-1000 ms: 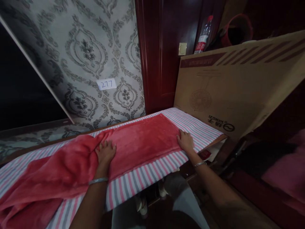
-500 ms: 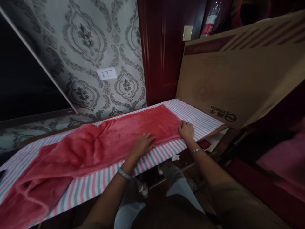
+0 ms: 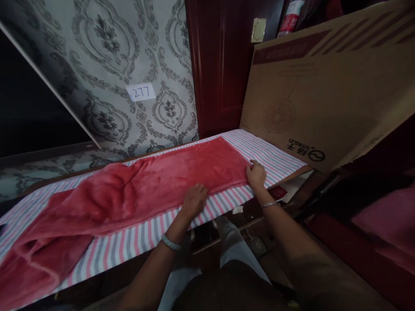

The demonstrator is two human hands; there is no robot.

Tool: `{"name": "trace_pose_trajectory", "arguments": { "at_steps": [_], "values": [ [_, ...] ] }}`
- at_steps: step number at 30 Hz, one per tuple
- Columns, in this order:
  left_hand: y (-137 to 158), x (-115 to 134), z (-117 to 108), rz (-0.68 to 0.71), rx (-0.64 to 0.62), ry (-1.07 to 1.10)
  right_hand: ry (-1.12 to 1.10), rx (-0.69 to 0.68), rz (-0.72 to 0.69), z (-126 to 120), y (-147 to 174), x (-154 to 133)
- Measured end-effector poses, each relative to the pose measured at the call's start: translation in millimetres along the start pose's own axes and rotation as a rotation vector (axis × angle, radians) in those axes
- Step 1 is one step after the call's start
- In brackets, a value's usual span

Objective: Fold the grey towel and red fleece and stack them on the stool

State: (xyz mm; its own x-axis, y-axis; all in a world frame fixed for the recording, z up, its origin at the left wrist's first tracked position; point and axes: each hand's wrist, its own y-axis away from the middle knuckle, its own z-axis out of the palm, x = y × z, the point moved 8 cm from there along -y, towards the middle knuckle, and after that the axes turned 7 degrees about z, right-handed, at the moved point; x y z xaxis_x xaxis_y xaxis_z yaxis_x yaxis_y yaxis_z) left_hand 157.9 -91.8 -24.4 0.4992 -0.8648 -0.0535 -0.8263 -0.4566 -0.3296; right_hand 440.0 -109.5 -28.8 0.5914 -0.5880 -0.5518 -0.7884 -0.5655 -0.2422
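Note:
A red plush blanket (image 3: 181,172) lies lengthwise on a pink, grey and white striped cloth (image 3: 129,239). Its right part is smoothed into a long flat strip, while the left part is bunched and trails down toward the lower left. My left hand (image 3: 195,201) is closed on the blanket's near edge, fingers curled. At the near right corner, my right hand (image 3: 256,174) has its fingers bent around the blanket's edge; the fingertips are partly hidden.
A large cardboard box (image 3: 292,95) stands at the table's right end, with a bottle (image 3: 291,19) behind it. A dark screen (image 3: 35,99) is at the left. The patterned wall bears a paper label (image 3: 141,92) reading 277. My legs are below the table edge.
My left hand's spread fingers have curled in at the blanket's near edge. My right hand stays at the corner. The view has shifted slightly.

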Motion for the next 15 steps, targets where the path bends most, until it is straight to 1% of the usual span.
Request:
{"name": "trace_pose_trajectory", "arguments": {
  "at_steps": [4,7,10,11,13,15],
  "values": [
    [2.7,1.7,-5.1,0.022,0.06,-0.04,-0.022,0.03,-0.015,3.9,-1.9,4.1],
    [3.7,1.2,-6.0,0.034,0.093,-0.01,-0.036,0.065,-0.032,4.1,-3.2,5.2],
    [4.7,1.1,-5.5,0.045,0.108,0.007,-0.084,0.153,-0.082,-3.1,-1.9,2.6],
    [5.0,0.9,-5.4,0.041,0.111,0.002,-0.118,0.19,-0.133,-6.6,1.0,-1.1],
    [5.8,0.2,-5.8,0.027,0.118,-0.008,-0.223,0.221,-0.317,-10.7,13.6,-14.0],
    [6.7,-0.3,-6.8,0.012,0.132,-0.009,-0.353,0.147,-0.554,-8.3,35.5,-29.6]
  ]
}}
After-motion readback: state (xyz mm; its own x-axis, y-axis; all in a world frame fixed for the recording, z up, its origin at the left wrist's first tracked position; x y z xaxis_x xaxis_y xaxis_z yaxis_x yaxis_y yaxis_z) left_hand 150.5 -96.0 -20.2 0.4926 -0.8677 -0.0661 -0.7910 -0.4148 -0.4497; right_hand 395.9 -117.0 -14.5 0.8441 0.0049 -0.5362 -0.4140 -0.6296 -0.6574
